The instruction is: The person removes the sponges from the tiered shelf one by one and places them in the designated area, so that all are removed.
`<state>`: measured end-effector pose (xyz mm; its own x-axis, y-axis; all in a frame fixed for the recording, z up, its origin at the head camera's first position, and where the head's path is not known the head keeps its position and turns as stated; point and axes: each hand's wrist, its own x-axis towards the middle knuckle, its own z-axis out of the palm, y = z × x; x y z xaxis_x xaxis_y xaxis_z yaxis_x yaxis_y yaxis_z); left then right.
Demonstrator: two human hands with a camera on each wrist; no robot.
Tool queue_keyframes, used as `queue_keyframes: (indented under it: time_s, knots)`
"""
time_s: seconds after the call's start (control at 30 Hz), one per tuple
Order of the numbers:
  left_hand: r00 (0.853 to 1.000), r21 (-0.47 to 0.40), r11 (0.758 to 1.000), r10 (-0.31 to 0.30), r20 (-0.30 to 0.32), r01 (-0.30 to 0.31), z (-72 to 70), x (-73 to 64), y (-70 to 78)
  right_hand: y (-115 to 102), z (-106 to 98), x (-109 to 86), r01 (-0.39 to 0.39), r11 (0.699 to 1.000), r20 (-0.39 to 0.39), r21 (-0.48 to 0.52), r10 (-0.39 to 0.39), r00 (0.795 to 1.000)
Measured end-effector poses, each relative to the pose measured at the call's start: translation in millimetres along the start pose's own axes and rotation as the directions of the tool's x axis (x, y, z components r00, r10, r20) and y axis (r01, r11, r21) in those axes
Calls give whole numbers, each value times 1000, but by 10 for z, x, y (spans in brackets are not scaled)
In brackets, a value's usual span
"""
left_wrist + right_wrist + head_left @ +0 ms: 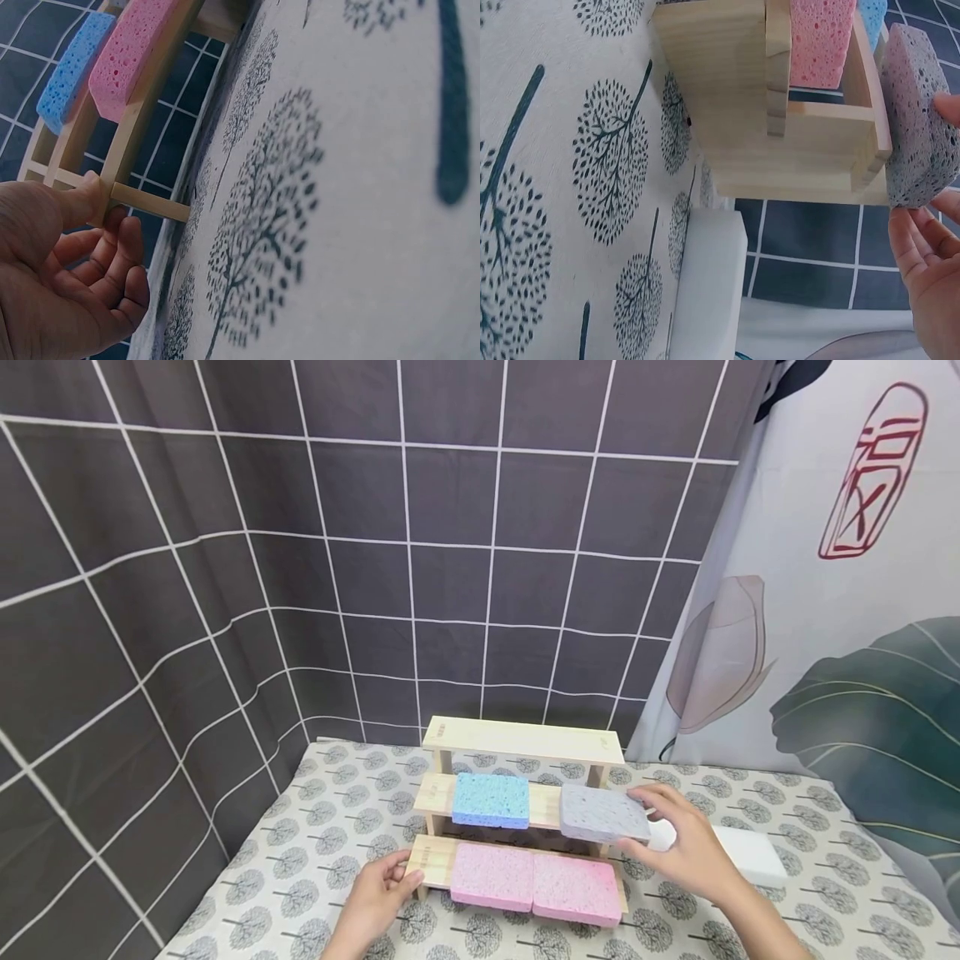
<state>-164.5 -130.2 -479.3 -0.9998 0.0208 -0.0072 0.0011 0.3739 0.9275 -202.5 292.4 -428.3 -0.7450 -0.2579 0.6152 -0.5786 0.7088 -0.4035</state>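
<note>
1. A tree-print surface (285,893) is carrying a wooden rack (525,739) before a grid curtain (450,577).
2. The right wrist view is showing a white block (709,285) beside the rack, partly hidden in the head view.
3. The rack is holding a blue sponge (491,797) above two pink sponges (491,877).
4. The left hand (377,893) is pinching its lower left end; the right hand (682,839) is gripping a grey sponge (602,811) at its middle tier.

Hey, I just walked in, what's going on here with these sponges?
A person's right hand holds a gray sponge at the right end of a wooden shelf's middle tier, where a blue sponge also sits. The left hand grips the bottom tier's left end. Two pink sponges lie there side by side. A white block lies on the right.
</note>
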Motion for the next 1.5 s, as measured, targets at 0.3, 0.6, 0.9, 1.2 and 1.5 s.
queue_keyframes:
  time_s: [0.3, 0.6, 0.9, 1.2, 1.5]
  knots:
    - [1000, -6, 1000, -5, 0, 5, 7, 1, -20, 33, -87, -71, -9, 999, -22, -46, 8, 1000]
    - [1000, -6, 1000, -12, -6, 12, 10, -6, -24, 77, -188, -137, -35, 997, -42, -73, 32, 999]
    - [1000, -6, 1000, -17, -11, 17, 10, -1, 6, 214, -294, -247, -2, 999, -96, -45, -2, 995]
    - [1000, -2, 1000, -4, -13, 4, 19, 7, 1, 261, -381, -351, -58, 997, -99, -52, 53, 994]
    - [1000, -6, 1000, -18, -11, 18, 18, 11, -2, 325, -461, -439, -91, 993, -94, -69, 84, 992]
